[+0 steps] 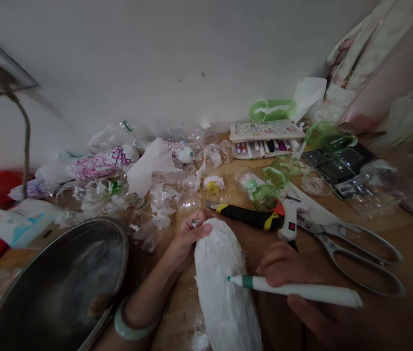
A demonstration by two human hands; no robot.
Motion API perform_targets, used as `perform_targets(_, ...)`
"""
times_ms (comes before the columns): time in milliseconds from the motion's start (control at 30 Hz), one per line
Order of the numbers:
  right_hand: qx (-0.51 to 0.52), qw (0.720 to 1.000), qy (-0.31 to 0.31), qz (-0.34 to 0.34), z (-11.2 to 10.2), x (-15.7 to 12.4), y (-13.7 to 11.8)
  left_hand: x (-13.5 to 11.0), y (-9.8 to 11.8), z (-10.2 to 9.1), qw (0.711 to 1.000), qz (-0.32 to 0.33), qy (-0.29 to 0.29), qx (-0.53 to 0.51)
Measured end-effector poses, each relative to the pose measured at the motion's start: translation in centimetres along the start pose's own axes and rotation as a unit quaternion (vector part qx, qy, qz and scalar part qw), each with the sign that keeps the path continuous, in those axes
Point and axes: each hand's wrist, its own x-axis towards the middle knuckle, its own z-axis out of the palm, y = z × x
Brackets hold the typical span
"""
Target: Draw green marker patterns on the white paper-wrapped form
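A long white paper-covered form with a rounded top lies in front of me, its lower end cut off by the frame. My left hand grips its upper left edge between thumb and fingers; a small green bit, perhaps a marker cap, shows at the fingertips. In my right hand is a white marker with a green band. Its green tip points left and is at the surface of the form, though I cannot tell whether it touches. A pale green bangle circles my left wrist.
A metal basin stands at the left. Beyond the form lie a utility knife, a white glue gun and large scissors. Cut plastic bottles, patterned forms and an open pencil case line the wall.
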Motion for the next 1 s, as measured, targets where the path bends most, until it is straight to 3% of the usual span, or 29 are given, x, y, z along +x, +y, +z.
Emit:
perform_targets(133, -0.003, 1.0, 0.019, -0.006, -0.3, 0.1, 0.2, 0.0, 0.0, 0.0, 1.0, -0.003, 0.0, -0.003)
perform_targets(433, -0.021, 1.0, -0.009, -0.019, -1.3, 0.5, 0.5, 0.0, -0.1, -0.2, 1.0, -0.005, -0.005, -0.008)
perform_targets(667, 0.058, 0.998, 0.017, -0.023, -1.5, 0.4, 0.9, -0.2, 0.1, -0.1, 1.0, 0.019, 0.0, -0.021)
perform_targets(1000, -0.004, 0.999, -0.013, -0.052, 0.4, -0.2, 0.5, -0.3, 0.4, -0.7, 0.998, 0.012, 0.012, -0.067)
